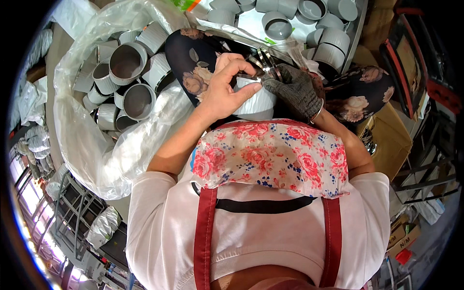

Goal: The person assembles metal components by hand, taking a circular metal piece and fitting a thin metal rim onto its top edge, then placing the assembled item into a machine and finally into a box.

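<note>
Two hands meet over one pale grey cup (254,104), the piece at the centre of the work, which rests in the lap close to the floral apron (266,154); the lap probably serves as a cradle against rolling. The bare left hand (220,92) reaches in from the left, its thumb and forefinger bent toward each other at the cup's far edge; whether the tips pinch anything cannot be told. The right hand (296,92), in a dark knitted glove, has its fingers pressed together around curved metal strips (266,60) that project on the far side; the glove presumably guards against thin edges. At left, a clear plastic bag (133,164) lies open around similar cups (128,63); on the far side, a tray (358,34) bears more. Both stocks seem placed for a short reach.
</note>
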`<state>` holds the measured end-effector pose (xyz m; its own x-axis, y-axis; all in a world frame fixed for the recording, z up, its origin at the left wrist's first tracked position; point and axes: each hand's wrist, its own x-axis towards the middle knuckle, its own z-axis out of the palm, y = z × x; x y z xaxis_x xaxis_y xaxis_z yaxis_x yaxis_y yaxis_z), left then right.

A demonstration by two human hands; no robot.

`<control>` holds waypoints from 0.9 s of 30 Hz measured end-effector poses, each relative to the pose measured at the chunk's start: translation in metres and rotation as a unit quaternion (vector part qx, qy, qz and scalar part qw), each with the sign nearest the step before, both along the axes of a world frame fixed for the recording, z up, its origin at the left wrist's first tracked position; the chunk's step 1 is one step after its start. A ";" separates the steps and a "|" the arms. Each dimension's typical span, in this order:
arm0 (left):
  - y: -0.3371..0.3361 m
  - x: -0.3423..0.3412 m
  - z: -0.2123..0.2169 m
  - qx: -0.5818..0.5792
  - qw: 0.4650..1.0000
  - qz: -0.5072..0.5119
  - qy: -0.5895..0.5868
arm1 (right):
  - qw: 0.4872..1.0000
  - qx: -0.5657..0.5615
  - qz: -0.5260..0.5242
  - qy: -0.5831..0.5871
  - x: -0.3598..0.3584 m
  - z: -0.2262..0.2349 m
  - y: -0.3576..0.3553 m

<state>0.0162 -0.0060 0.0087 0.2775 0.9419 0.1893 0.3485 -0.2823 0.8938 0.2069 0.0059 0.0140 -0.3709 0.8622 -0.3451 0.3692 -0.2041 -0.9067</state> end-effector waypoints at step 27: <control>-0.019 -0.025 -0.023 -0.202 0.952 0.054 -0.222 | 0.983 -0.158 0.048 0.078 0.012 -0.010 0.008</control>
<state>-0.0088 -0.0254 -0.0145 0.1526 0.9812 -0.1180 -0.0820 0.1316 0.9879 0.2191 0.0138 0.0041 -0.5151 0.6797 -0.5221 0.2616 -0.4554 -0.8510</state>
